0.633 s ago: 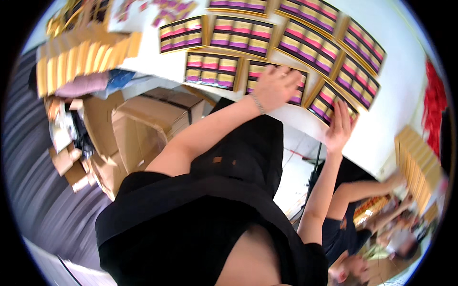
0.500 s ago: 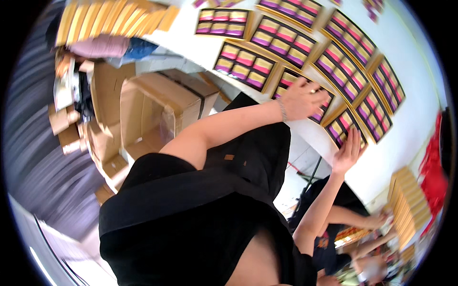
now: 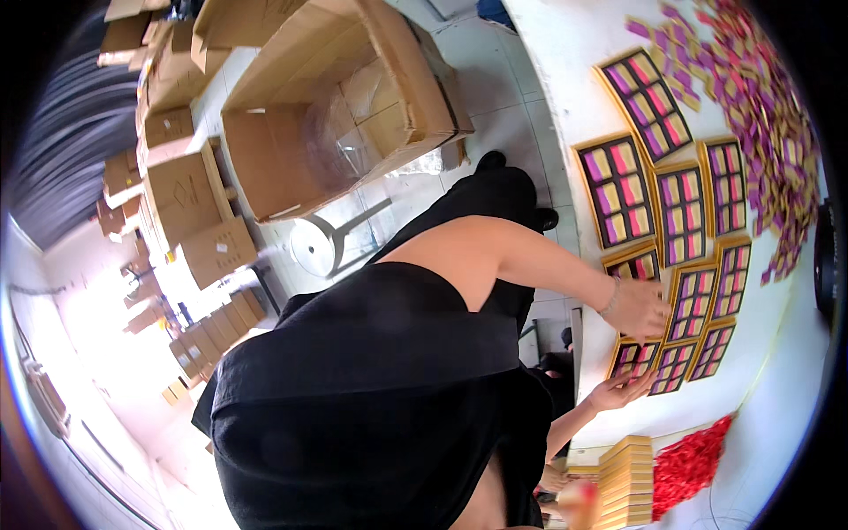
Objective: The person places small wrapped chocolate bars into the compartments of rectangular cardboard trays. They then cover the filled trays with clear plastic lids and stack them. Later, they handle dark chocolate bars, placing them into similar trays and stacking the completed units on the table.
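Several gold-framed trays with pink, purple and yellow compartments lie side by side on a white table. My left hand, with a thin bracelet at the wrist, rests flat on the trays in the middle of the group, fingers spread, holding nothing. Just below it, my right hand lies with fingers apart at the edge of the lowest trays and is also empty. My black clothing fills the middle of the view.
Small purple and pink packets lie scattered past the trays. A red heap and a stack of gold boxes sit at the table's end. Open cardboard boxes and a round stool stand on the floor. Another person is partly visible.
The whole view has swung round as my head turned. My left hand stays flat on the trays, and my right hand has come closer to it at the tray edge.
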Tool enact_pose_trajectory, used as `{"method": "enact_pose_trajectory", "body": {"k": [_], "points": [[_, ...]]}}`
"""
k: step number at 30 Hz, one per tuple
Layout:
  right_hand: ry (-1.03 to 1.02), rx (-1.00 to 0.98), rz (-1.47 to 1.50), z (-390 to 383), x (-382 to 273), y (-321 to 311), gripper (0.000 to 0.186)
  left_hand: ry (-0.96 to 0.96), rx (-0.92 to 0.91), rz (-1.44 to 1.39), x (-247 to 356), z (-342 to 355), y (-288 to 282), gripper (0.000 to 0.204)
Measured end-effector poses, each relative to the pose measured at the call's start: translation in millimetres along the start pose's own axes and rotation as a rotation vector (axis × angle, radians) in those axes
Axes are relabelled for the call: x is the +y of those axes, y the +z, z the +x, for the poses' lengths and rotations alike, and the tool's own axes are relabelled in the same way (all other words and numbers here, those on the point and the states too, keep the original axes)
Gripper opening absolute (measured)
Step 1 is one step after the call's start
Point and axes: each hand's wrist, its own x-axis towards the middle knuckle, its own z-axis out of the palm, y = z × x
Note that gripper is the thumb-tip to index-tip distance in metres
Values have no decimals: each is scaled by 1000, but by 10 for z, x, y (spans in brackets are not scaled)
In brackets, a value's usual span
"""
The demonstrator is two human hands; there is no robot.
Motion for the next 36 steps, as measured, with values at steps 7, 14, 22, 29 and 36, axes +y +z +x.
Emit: {"method": "enact_pose_trajectory", "body": {"k": [7, 14, 22, 29, 36], "points": [[-180, -36, 125, 629, -1380, 141, 39, -208, 794, -258, -301, -1282, -1997, 32], [-262, -563, 470, 271, -2993, 772, 36, -1653, 326, 229, -1172, -5638, -2198, 35], [-368, -909, 531, 355, -3807, 1413, 38, -1961, -528, -64, -1646, -7089, -775, 45], [-344, -752, 568, 947, -4430, 1359, 44, -2088, 361, 135, -1076, -6657, -2270, 30], [-497, -697, 610, 1229, -5170, 678, 105, -1426, 1194, -616, -514, -4181, -3745, 10]]}}
